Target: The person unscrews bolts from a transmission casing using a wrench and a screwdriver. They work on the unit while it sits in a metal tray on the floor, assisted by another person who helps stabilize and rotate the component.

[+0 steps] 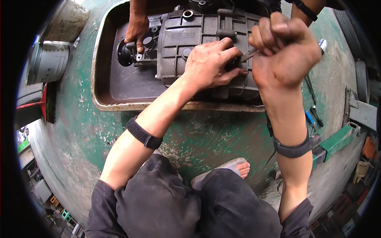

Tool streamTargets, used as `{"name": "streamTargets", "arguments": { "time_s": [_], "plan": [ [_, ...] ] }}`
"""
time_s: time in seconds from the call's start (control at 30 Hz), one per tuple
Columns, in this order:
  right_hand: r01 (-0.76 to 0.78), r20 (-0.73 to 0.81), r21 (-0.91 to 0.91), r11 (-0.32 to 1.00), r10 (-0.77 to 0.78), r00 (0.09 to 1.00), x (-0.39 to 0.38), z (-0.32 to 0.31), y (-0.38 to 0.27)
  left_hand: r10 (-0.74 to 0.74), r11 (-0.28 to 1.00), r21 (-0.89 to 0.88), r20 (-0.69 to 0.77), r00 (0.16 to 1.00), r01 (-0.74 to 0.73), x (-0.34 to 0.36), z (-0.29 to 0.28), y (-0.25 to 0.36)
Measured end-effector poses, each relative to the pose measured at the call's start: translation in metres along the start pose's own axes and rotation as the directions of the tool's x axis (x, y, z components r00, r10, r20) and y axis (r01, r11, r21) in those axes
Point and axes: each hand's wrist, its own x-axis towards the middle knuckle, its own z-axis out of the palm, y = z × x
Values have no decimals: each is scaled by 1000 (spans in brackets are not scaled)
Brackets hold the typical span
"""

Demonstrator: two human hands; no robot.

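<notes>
A grey metal gearbox housing (180, 27) lies on its side in a large metal tray (97, 79). My left hand (210, 63) rests on the housing's ribbed face, thumb and forefinger curled round the dark spot at the lower end of a metal tool (248, 54). What exactly they hold is hidden. My right hand (283, 49) is closed in a fist on that tool, just above and right of my left fingers; the shaft slants down-left from it. A co-worker's hand (137, 33) grips the housing's left end beside a dark round flange (121, 53).
Another person's arm (304, 10) reaches in at top right. Buckets (47, 63) and a red-handled tool (33, 104) stand left. Hand tools (315, 113), a green metal beam (335, 141) and tires (361, 81) lie right. My feet (242, 168) are below the tray on the painted floor.
</notes>
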Motion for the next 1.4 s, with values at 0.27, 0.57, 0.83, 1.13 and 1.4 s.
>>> {"name": "streamTargets", "arguments": {
  "time_s": [0.27, 0.57, 0.83, 1.13, 1.4],
  "plan": [
    [427, 392, -301, 853, -297, 871, -95, -21, 20, 30, 999, -42, -58, 998, -33, -5, -1, -3],
    [-39, 17, 371, 928, 35, 999, -27, -72, -16, 1, 1000, -19, -56, 998, -2, -6, 2, -3],
    [-274, 101, 38, 961, 269, 958, 32, -14, -17, -8, 1000, -4, -59, 998, 8, -6, 4, -4],
    [316, 269, -220, 923, -254, 929, -65, -15, 16, -15, 1000, 5, -34, 999, 15, -4, 4, -3],
    [305, -91, 90, 948, -297, 950, -88, -66, 15, -1, 1000, -15, -64, 998, 0, -7, 5, -5]
  ]
}}
